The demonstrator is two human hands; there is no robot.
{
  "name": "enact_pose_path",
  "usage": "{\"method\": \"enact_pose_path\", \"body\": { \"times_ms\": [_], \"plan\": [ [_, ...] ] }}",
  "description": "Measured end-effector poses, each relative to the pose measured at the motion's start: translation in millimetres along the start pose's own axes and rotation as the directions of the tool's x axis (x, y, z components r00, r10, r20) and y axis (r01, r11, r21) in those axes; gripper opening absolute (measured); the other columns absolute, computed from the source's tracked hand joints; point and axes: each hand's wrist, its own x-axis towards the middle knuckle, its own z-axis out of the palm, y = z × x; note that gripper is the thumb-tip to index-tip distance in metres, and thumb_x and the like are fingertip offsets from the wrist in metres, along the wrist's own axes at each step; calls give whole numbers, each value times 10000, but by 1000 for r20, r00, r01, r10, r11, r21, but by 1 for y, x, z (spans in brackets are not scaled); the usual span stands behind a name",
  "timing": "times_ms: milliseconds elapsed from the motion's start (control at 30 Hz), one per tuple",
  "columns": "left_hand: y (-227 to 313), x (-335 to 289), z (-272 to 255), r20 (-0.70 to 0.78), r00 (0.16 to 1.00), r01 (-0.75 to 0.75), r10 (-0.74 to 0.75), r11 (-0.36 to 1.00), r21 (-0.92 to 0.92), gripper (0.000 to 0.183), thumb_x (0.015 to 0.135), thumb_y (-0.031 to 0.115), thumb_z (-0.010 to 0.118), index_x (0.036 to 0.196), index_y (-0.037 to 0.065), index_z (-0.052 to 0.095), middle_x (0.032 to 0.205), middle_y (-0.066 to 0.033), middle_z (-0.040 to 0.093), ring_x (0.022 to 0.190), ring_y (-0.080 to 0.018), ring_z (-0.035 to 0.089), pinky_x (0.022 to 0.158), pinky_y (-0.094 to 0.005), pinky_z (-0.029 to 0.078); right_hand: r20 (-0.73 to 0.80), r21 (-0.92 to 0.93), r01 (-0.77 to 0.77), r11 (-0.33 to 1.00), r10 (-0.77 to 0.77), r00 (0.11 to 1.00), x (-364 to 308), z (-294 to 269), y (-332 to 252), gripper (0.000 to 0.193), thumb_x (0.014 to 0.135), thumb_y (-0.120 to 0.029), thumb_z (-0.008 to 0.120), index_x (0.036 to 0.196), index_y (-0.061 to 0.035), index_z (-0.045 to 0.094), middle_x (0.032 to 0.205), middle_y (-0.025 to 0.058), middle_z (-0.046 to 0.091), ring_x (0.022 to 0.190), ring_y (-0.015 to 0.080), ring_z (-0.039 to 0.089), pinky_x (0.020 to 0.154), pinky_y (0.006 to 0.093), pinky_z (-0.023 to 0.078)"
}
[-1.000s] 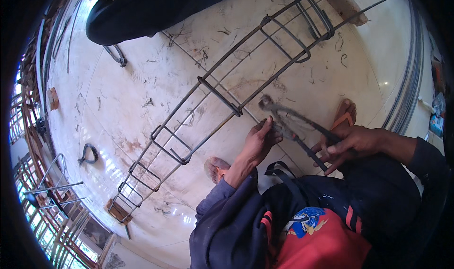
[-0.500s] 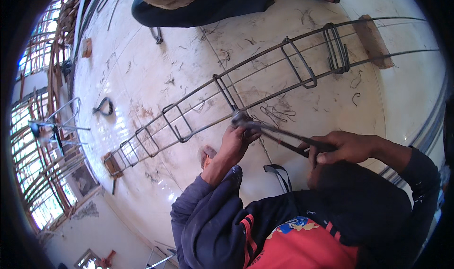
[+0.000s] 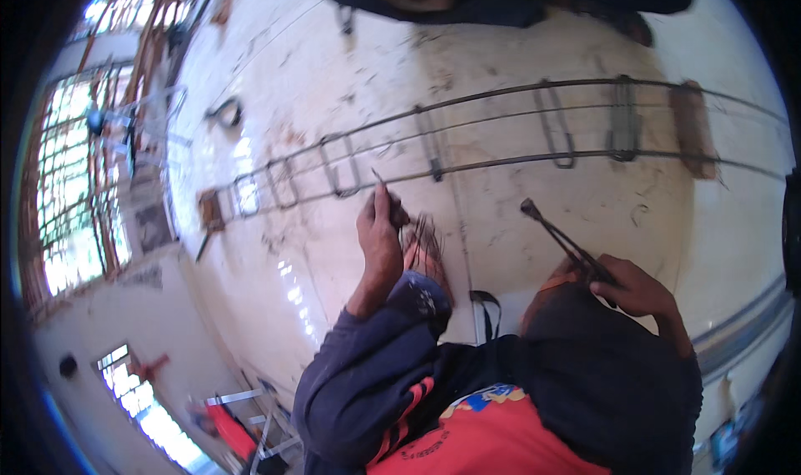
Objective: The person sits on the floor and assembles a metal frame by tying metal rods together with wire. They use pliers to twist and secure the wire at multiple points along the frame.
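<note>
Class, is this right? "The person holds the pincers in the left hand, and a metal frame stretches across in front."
Not quite: the head view shows the pincers in the right hand, not the left hand. The metal frame does stretch across in front.

**Glossy cream tiled floor (image 3: 375, 66) in bright light**

Thin straight joints (image 3: 464, 241) divide the floor; white glare (image 3: 294, 295) streaks its left part. Past the floor's left edge, a tall, bright window (image 3: 71, 191) crossed by dark bars stands above a pale grey wall (image 3: 92, 325). Near the floor's lower left corner, a narrower bright opening (image 3: 158, 425) slants beside a blurred silver metal frame (image 3: 266, 425).
</note>
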Motion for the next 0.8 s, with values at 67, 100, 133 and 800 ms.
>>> {"method": "enact_pose_path", "body": {
  "times_ms": [67, 100, 133, 800],
  "plan": [
    [-14, -7, 14, 97, 993, 74, -71, 997, -24, 380, 1003, 363, 463, 782, 57, 511, 619, 13, 423, 549, -82, 422, 550, -258, 440, -189, -147, -201, 969, 172, 967, -9, 7, 27, 321, 897, -214, 581, 1090, 39, 537, 1065, 220, 566, 1023, 366, 558, 871, 435, 445],
    [-16, -7, 24, 171, 983, 69, -67, 998, -11, 376, 1003, 360, 463, 791, 53, 511, 624, 8, 438, 538, -83, 430, 548, -258, 448, -310, -225, -242, 944, 167, 936, -12, 13, 37, 275, 887, -181, 586, 1052, 34, 540, 1069, 215, 546, 1005, 377, 560, 841, 443, 455],
    [-16, -5, 35, 243, 968, 61, -57, 998, -8, 373, 1003, 357, 463, 799, 49, 511, 630, 3, 454, 527, -84, 439, 546, -258, 456, -411, -256, -307, 917, 184, 893, -15, 22, 51, 275, 884, -177, 587, 1060, 31, 543, 1070, 210, 544, 994, 376, 562, 837, 446, 457],
    [-42, 3, 97, 699, 702, -27, -134, 976, 215, 303, 985, 296, 509, 885, 12, 541, 620, -20, 495, 561, -96, 486, 556, -262, 424, -876, -248, 39, 968, -241, 418, 87, 61, 42, 341, 891, -214, 608, 1197, -71, 566, 1045, 155, 611, 894, 308, 635, 793, 398, 500]
  ]
}}
